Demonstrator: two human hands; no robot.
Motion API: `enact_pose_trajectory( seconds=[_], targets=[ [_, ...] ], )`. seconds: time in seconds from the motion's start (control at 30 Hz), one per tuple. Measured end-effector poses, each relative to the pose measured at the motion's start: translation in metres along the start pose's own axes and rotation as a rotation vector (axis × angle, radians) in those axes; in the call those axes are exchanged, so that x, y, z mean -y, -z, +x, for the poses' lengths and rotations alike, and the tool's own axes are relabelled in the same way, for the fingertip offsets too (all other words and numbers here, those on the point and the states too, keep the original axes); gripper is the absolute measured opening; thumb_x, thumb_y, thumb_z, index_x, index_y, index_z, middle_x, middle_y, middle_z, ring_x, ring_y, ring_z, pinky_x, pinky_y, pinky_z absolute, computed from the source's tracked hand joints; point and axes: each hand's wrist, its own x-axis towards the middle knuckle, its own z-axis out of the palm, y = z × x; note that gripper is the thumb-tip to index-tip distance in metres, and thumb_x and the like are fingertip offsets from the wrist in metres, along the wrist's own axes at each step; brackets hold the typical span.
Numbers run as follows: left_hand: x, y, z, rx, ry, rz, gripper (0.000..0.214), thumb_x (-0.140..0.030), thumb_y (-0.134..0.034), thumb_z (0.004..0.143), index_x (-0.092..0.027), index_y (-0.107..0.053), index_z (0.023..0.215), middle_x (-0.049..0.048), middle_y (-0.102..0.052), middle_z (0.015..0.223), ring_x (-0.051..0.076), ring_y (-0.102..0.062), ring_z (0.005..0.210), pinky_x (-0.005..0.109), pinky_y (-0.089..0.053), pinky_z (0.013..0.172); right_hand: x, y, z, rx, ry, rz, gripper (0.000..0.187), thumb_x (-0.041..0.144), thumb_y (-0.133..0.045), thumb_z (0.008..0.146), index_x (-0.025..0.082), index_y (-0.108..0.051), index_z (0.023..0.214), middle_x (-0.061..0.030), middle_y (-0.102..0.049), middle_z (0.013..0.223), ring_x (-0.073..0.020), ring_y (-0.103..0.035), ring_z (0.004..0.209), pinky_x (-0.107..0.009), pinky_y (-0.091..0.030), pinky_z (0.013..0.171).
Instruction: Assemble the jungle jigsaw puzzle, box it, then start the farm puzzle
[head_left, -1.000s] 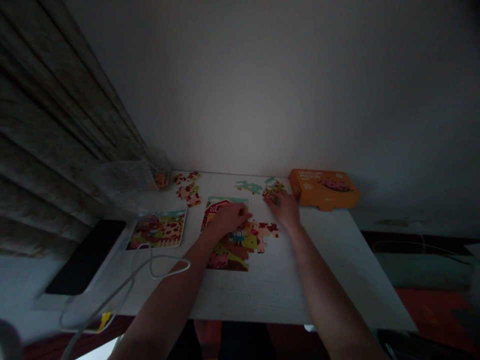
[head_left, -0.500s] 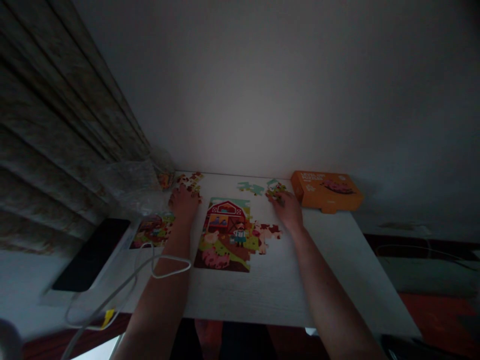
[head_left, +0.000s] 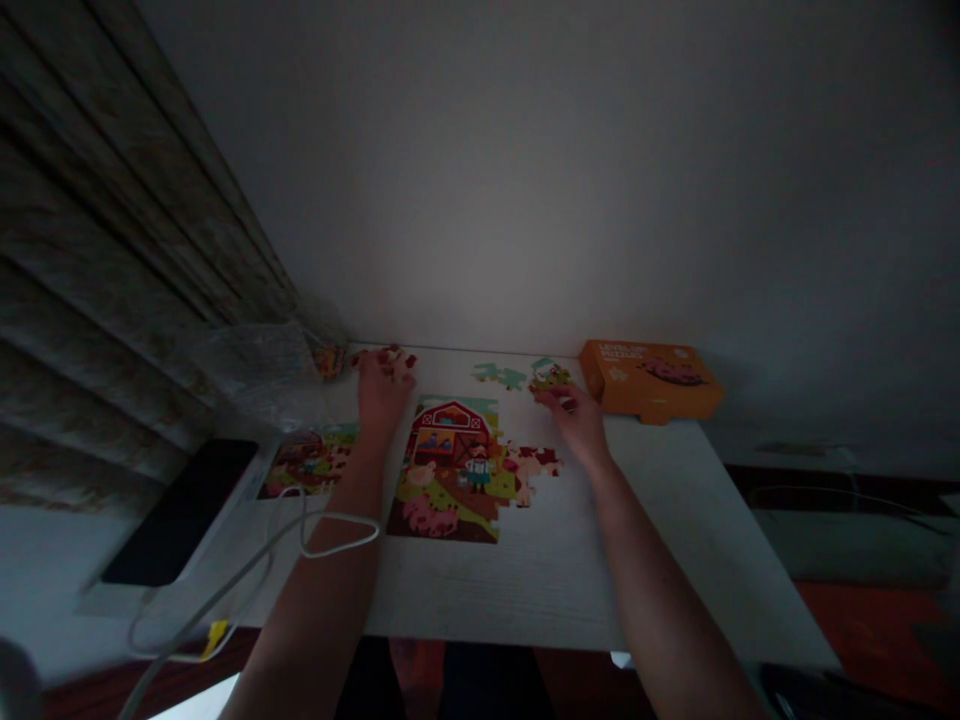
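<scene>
A partly built farm puzzle (head_left: 450, 470) with a red barn lies on the white table (head_left: 540, 580). My left hand (head_left: 381, 392) rests palm down on a heap of loose brown-spotted pieces (head_left: 394, 357) at the table's back left, its fingers lying over them. My right hand (head_left: 574, 412) reaches to the green loose pieces (head_left: 551, 376) at the back right, and its fingertips pinch something small and dark there. More teal pieces (head_left: 499, 374) lie between the two heaps. Brown-spotted pieces (head_left: 534, 464) join the puzzle's right edge.
An orange puzzle box (head_left: 649, 377) stands at the back right. A printed picture card (head_left: 307, 462) lies left of the puzzle, beside a dark tablet (head_left: 180, 508) and a white cable (head_left: 300, 535). A crumpled clear plastic bag (head_left: 255, 365) and a curtain (head_left: 112, 260) fill the left.
My left hand left the puzzle's middle and moved up and left onto the spotted loose pieces, uncovering the barn. My right hand stayed by the green pieces.
</scene>
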Motion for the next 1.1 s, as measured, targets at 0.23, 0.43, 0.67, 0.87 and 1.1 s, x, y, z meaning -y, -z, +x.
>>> enact_pose_trajectory(
  seconds=[0.23, 0.43, 0.67, 0.87, 1.1],
  targets=[
    [-0.075, -0.038, -0.074, 0.196, -0.401, -0.172, 0.032, -0.016, -0.066, 0.085, -0.023, -0.049, 0.111, 0.0081, -0.06, 0.12, 0.022, -0.062, 0.115, 0.037, -0.052, 0.102, 0.031, -0.001, -0.017, 0.532, -0.306, 0.441, 0.052, 0.062, -0.076, 0.074, 0.026, -0.067, 0.111, -0.0064, -0.078, 0.101, -0.0169, -0.068, 0.066, -0.025, -0.047, 0.051],
    [-0.083, -0.044, -0.092, 0.288, -0.535, -0.153, 0.026, -0.014, -0.066, 0.087, -0.023, -0.049, 0.104, 0.0089, -0.058, 0.119, 0.023, -0.061, 0.118, 0.037, -0.051, 0.104, 0.04, 0.0, -0.022, 0.597, -0.312, 0.6, 0.041, 0.048, -0.086, 0.065, 0.025, -0.067, 0.093, -0.0024, -0.075, 0.091, -0.0187, -0.072, 0.077, -0.026, -0.054, 0.061],
    [-0.083, -0.045, -0.095, 0.29, -0.433, -0.077, 0.034, -0.031, -0.063, 0.096, -0.02, -0.051, 0.126, 0.0155, -0.055, 0.136, 0.027, -0.054, 0.132, 0.043, -0.044, 0.113, 0.025, 0.004, -0.012, 0.38, -0.306, 0.55, 0.052, 0.06, -0.082, 0.063, 0.025, -0.065, 0.097, -0.0063, -0.076, 0.1, -0.0248, -0.073, 0.091, -0.032, -0.056, 0.071],
    [-0.075, -0.044, -0.104, 0.593, -0.368, 0.296, 0.069, -0.059, -0.058, 0.095, -0.021, -0.045, 0.151, 0.0221, -0.03, 0.168, 0.043, -0.024, 0.156, 0.072, -0.015, 0.122, 0.0, 0.023, 0.008, 0.088, -0.23, 0.405, 0.056, 0.063, -0.076, 0.068, 0.027, -0.067, 0.11, -0.0042, -0.074, 0.093, -0.0202, -0.067, 0.08, -0.03, -0.046, 0.065],
    [-0.071, -0.04, -0.093, 0.695, -0.293, 0.427, 0.091, -0.075, -0.05, 0.091, -0.024, -0.031, 0.164, 0.0165, -0.016, 0.174, 0.041, -0.013, 0.16, 0.071, -0.012, 0.123, -0.003, 0.046, 0.01, 0.161, -0.226, 0.356, 0.054, 0.053, -0.079, 0.064, 0.022, -0.069, 0.108, -0.0039, -0.072, 0.085, -0.0149, -0.055, 0.065, -0.028, -0.038, 0.058]
  ],
)
